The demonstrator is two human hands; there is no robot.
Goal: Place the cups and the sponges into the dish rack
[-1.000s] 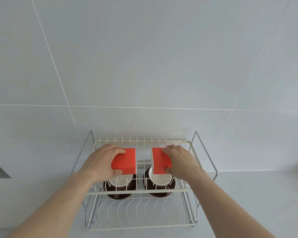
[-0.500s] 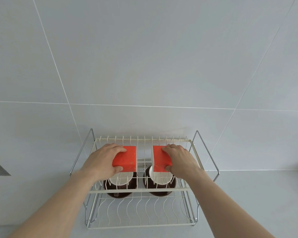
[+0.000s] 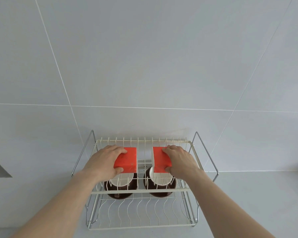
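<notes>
An orange sponge [image 3: 126, 159] is gripped by the left hand [image 3: 102, 160], fingers over its far edge and thumb at its near corner. A second orange sponge [image 3: 160, 159] is clasped the same way by the right hand [image 3: 181, 161]. Both are held at the upper tier of the dish rack [image 3: 141, 191]. Two dark cups [image 3: 121, 185] are seen upside down just below the hands, on the lower tier.
</notes>
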